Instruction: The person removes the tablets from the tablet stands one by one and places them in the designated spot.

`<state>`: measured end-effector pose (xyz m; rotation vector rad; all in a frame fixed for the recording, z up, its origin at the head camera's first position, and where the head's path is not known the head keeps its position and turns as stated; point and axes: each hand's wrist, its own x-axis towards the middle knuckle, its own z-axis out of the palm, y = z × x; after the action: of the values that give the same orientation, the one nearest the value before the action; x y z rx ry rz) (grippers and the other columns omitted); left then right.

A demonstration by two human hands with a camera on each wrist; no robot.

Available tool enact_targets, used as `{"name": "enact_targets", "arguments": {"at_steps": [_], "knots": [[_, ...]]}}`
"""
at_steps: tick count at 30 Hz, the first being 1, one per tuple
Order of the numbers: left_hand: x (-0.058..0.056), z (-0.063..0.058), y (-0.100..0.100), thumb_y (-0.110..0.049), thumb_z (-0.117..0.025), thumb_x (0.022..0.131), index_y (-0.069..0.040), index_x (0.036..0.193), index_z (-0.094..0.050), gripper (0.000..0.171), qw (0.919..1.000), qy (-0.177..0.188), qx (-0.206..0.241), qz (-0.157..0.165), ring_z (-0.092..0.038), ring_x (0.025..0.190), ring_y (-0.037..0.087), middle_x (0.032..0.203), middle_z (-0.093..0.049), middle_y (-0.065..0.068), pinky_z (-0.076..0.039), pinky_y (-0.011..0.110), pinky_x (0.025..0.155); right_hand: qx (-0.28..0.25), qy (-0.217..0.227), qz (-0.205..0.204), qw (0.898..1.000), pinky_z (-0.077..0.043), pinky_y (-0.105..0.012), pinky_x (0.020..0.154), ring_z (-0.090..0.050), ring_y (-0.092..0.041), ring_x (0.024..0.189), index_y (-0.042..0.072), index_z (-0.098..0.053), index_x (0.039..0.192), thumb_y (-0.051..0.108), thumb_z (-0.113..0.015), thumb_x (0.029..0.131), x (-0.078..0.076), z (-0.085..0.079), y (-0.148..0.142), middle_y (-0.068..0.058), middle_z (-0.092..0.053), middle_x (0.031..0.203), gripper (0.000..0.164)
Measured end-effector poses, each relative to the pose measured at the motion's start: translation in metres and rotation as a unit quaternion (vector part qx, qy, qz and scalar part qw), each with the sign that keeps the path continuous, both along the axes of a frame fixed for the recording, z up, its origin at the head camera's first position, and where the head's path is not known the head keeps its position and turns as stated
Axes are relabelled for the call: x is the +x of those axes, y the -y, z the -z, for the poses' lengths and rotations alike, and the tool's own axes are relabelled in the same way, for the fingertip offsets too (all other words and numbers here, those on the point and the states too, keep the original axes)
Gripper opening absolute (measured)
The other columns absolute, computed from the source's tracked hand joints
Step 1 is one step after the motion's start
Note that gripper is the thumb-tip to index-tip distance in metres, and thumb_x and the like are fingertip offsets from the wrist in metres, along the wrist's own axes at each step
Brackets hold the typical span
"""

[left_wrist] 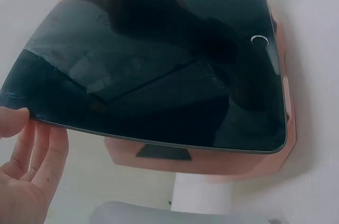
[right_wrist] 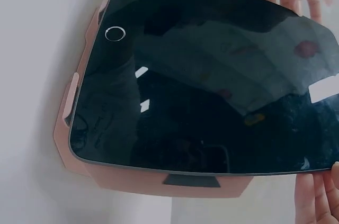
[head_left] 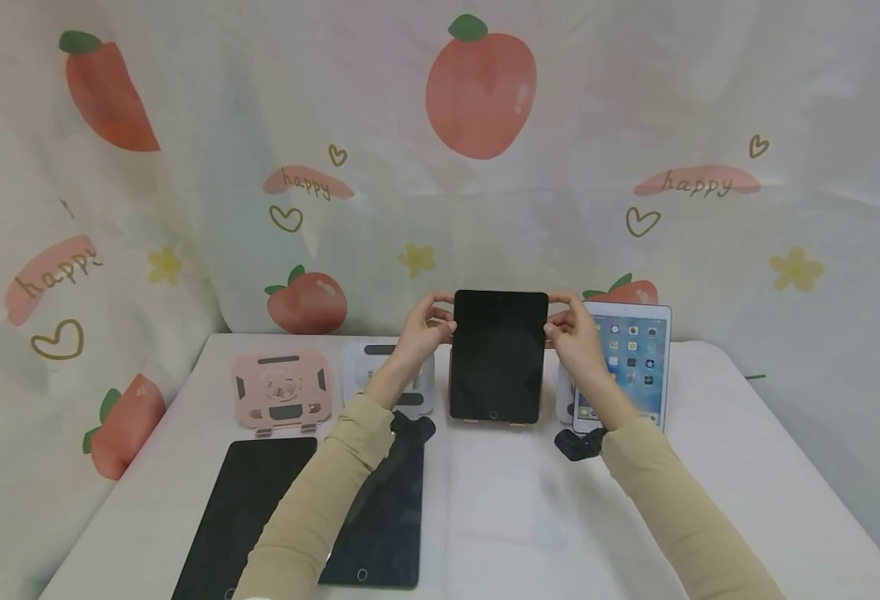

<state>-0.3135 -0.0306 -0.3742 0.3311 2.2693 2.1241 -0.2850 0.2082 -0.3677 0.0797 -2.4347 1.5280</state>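
A tablet with a dark screen stands nearly upright at the back middle of the table, home button at the bottom. My left hand grips its upper left edge, thumb at the front and fingers behind. On the opposite edge, my right hand holds it the same way. Behind the tablet's lower part, a pink stand shows in the left wrist view. In the right wrist view, small lips of this stand come up at the tablet's bottom edge. The tablet hides most of the stand.
To the right, a white tablet with a lit home screen leans on a white stand. At left stand another pink stand and a white stand. Two dark tablets lie flat at the front left, partly under my left arm.
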Motion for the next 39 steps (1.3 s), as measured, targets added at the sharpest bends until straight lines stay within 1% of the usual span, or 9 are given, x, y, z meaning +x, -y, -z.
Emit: {"name": "enact_targets", "arguments": {"at_steps": [5,12,18,21,25,30,33,36,39], "knots": [[0.011,-0.003,0.001,0.005,-0.056,0.09,-0.012,0.123,-0.055,0.038,0.9998,-0.012,0.012,0.004,-0.056,0.076,0.015,0.094,-0.054,0.009,-0.056,0.033,0.075,0.0,-0.014,-0.003,1.0,-0.051,-0.016,0.069,-0.055,-0.013,0.08,0.012,-0.043,0.137,0.001,-0.047,0.097,0.01,-0.005,0.0,-0.013,-0.055,0.098,0.042],[0.03,-0.007,0.004,0.004,-0.056,0.09,-0.014,0.122,-0.056,0.037,0.9992,-0.039,0.008,0.009,-0.056,0.075,0.017,0.093,-0.054,0.007,-0.057,0.034,0.076,-0.001,-0.05,-0.01,0.999,-0.054,-0.017,0.068,-0.055,-0.006,0.077,0.008,-0.044,0.134,-0.004,-0.049,0.094,0.024,-0.008,-0.001,-0.017,-0.057,0.097,0.042],[0.047,-0.005,0.008,0.003,-0.057,0.09,-0.014,0.124,-0.056,0.038,0.9988,-0.044,0.012,0.016,-0.058,0.074,0.016,0.093,-0.055,0.006,-0.055,0.05,0.083,0.001,-0.072,-0.033,0.997,-0.055,-0.018,0.067,-0.054,-0.005,0.075,0.004,-0.045,0.133,-0.006,-0.05,0.093,0.041,-0.008,-0.002,-0.018,-0.056,0.095,0.041],[0.056,-0.004,0.009,0.003,-0.058,0.089,-0.012,0.125,-0.057,0.039,0.9984,-0.054,0.003,0.012,-0.06,0.074,0.015,0.093,-0.057,0.009,-0.056,0.048,0.081,-0.005,-0.071,-0.043,0.997,-0.055,-0.017,0.067,-0.054,-0.004,0.076,0.004,-0.044,0.133,-0.006,-0.051,0.093,0.051,-0.006,-0.003,-0.018,-0.055,0.096,0.042],[0.069,-0.001,0.007,0.003,-0.06,0.088,-0.012,0.123,-0.059,0.039,0.9978,-0.066,-0.011,-0.001,-0.061,0.076,0.016,0.095,-0.059,0.014,-0.058,0.034,0.073,-0.014,-0.068,-0.047,0.996,-0.055,-0.017,0.067,-0.055,-0.004,0.077,0.005,-0.044,0.135,-0.005,-0.051,0.094,0.064,-0.002,-0.005,-0.015,-0.055,0.097,0.043],[0.084,0.003,0.007,0.002,-0.061,0.087,-0.014,0.122,-0.06,0.039,0.9984,-0.056,-0.007,-0.003,-0.061,0.076,0.015,0.096,-0.059,0.013,-0.058,0.037,0.074,-0.017,-0.07,-0.036,0.997,-0.055,-0.017,0.068,-0.055,-0.005,0.078,0.006,-0.045,0.134,-0.006,-0.051,0.093,0.078,0.004,-0.005,-0.004,-0.052,0.093,0.042],[0.092,0.006,0.007,0.003,-0.062,0.086,-0.015,0.121,-0.06,0.039,0.9986,-0.051,-0.007,-0.006,-0.061,0.075,0.013,0.094,-0.059,0.011,-0.057,0.033,0.07,-0.019,-0.063,-0.031,0.997,-0.055,-0.018,0.068,-0.056,-0.005,0.078,0.007,-0.046,0.133,-0.005,-0.051,0.093,0.085,0.007,-0.005,0.0,-0.052,0.091,0.042],[0.098,0.01,0.006,0.004,-0.062,0.086,-0.014,0.121,-0.061,0.039,0.9987,-0.05,-0.007,-0.009,-0.06,0.073,0.013,0.094,-0.058,0.012,-0.053,0.027,0.065,-0.02,-0.049,-0.028,0.998,-0.055,-0.018,0.067,-0.057,-0.004,0.077,0.008,-0.047,0.134,-0.004,-0.053,0.093,0.092,0.01,-0.005,0.0,-0.053,0.091,0.043],[0.103,0.014,0.007,0.005,-0.062,0.085,-0.014,0.12,-0.062,0.04,0.999,-0.044,-0.003,-0.012,-0.059,0.071,0.014,0.094,-0.059,0.014,-0.053,0.028,0.066,-0.024,-0.041,-0.027,0.999,-0.055,-0.019,0.066,-0.057,-0.004,0.077,0.007,-0.048,0.133,-0.005,-0.055,0.091,0.097,0.013,-0.005,-0.001,-0.054,0.09,0.044]]}}
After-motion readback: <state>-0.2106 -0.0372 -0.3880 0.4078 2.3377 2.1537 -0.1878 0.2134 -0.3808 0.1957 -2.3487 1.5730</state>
